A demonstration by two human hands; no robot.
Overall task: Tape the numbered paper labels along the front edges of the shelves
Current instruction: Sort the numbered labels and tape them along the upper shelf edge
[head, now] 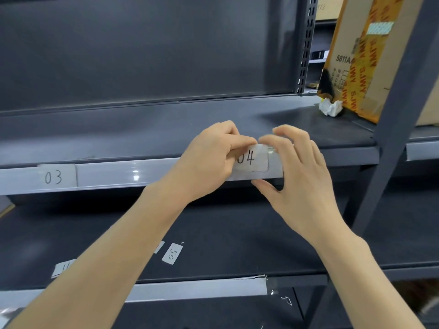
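Two hands at upper shelf's front strip (133, 173). Your L hand (209, 160) pinches "04" label (251, 160) by its left edge, flat on strip. R hand (299, 172) uncurled: index tip at label's top-right, thumb under strip. "03" label (55, 177) stuck further left.

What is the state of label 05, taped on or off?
Off: label 05 lies flat on the lower shelf surface, behind its front edge, not on it.
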